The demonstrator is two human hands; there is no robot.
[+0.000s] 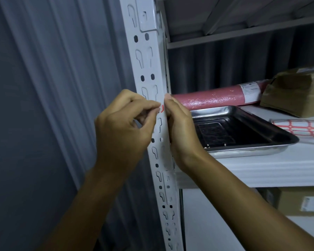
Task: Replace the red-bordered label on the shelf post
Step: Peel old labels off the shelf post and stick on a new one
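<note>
- My left hand (123, 124) is at the white slotted shelf post (147, 69), its fingertips pinched on the red-bordered label (161, 108).
- My right hand (179, 127) wraps the post's right edge, thumb just beside the label.
- On the shelf (261, 169) behind sit a metal tray (243, 134), a pink roll (216, 98), a sheet of red-bordered labels (301, 126) and a brown parcel (297, 91).
</note>
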